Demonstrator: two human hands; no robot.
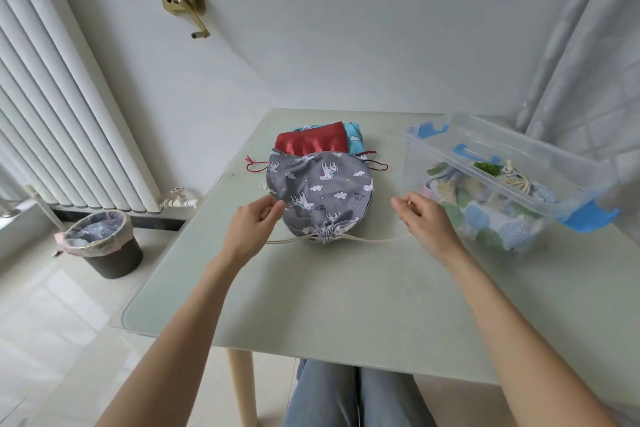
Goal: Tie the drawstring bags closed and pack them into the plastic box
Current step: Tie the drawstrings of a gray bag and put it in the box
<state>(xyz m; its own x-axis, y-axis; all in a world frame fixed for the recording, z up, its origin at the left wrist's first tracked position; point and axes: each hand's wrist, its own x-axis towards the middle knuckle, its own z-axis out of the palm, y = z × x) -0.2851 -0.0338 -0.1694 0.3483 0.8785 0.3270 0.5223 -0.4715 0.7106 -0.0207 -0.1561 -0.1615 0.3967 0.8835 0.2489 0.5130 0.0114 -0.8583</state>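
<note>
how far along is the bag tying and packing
Done: at least one patterned bag already lies in the plastic box, whose lid rests tilted on top. In hand: the grey bag has its mouth cinched; the left hand and right hand each hold a cord end, no knot visible yet. Left: the red bag and blue bag behind it wait on the table.

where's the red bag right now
In the head view the red bag lies at the far middle of the table, partly under the grey bag and beside the blue bag, left of the plastic box.
</note>
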